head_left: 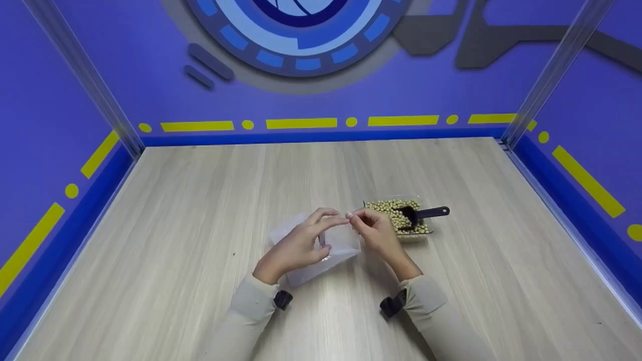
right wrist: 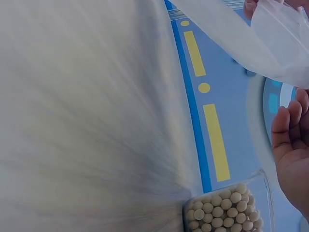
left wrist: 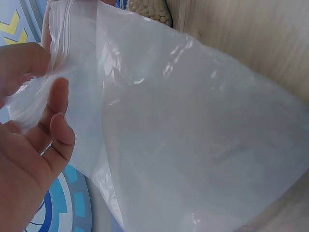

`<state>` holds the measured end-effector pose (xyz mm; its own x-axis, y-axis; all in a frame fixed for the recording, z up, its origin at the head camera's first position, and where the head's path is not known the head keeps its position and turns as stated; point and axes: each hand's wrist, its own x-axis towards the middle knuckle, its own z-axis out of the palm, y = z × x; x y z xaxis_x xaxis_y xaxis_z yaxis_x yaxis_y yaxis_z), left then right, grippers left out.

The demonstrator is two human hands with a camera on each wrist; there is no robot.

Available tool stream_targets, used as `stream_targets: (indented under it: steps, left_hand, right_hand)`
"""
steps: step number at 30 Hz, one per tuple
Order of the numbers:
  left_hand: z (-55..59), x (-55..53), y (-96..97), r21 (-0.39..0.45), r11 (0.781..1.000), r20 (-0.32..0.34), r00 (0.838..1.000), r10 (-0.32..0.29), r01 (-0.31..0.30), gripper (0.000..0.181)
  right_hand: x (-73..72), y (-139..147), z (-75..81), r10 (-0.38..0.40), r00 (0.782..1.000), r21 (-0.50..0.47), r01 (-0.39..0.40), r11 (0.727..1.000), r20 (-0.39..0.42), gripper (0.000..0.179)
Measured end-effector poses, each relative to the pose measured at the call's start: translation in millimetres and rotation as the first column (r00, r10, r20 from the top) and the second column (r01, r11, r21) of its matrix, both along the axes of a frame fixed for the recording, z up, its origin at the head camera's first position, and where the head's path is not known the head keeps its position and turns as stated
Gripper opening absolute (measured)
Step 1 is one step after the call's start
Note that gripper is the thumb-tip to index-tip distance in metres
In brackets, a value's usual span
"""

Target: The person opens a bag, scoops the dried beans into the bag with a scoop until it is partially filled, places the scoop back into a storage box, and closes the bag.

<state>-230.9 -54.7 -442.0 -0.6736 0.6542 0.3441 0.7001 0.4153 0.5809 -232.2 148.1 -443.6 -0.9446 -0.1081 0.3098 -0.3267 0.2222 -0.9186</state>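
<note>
A translucent plastic zip bag (head_left: 341, 238) is up between the two hands, its zip edge (left wrist: 63, 41) showing in the left wrist view. My right hand (head_left: 378, 233) pinches the bag's edge between thumb and forefinger. At the bag's other side, my left hand (head_left: 298, 245) has its fingers stretched toward the right fingertips, with the thumb (head_left: 323, 250) standing apart from them. In the right wrist view, the right hand's other fingers (right wrist: 289, 125) are loosely bent below the bag (right wrist: 270, 58). Part of the left fingers' contact with the bag is hidden.
Just beyond the right hand stands a clear container (head_left: 414, 238) of round, pale beads or beans (head_left: 388, 206). A black scoop (head_left: 426, 213) lies in them, handle to the right. Blue panels (head_left: 301, 108) border the wooden table (head_left: 200, 200) at the back and sides.
</note>
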Motion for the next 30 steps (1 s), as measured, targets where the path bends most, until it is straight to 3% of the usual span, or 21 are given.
stream_targets:
  steps: [6, 11, 19, 25, 30]
  left_hand:
    - [-1.6, -1.3, 1.1, 0.009, 1.0, 0.024, 1.0, -0.004, 0.004, 0.065]
    - [-2.6, -2.8, -0.8, 0.046, 0.999, 0.083, 0.996, -0.011, 0.007, 0.064]
    - [-3.7, -5.5, -4.8, 0.098, 0.995, 0.184, 0.983, -0.022, 0.004, 0.061]
    - [-4.2, -6.5, -5.9, 0.078, 0.997, 0.153, 0.988, 0.001, -0.013, 0.059]
    - [-4.9, -6.4, -5.4, 0.05, 0.998, 0.135, 0.991, 0.016, -0.023, 0.061]
  right_hand:
    - [-0.7, 2.3, 1.1, 0.015, 0.999, -0.01, -0.015, 1.0, 0.035, 0.018]
    - [-0.2, 4.0, 3.0, 0.022, 0.998, 0.002, -0.022, 1.0, 0.06, 0.018]
    - [-5.3, 8.9, -1.0, 0.097, 0.995, 0.04, -0.098, 0.994, 0.026, 0.017]
    - [-21.2, 20.4, -21.9, 0.13, 0.991, 0.098, -0.131, 0.986, 0.022, 0.02]
    - [-22.2, 37.0, -17.2, 0.094, 0.993, 0.22, -0.078, 0.972, -0.065, 0.02]
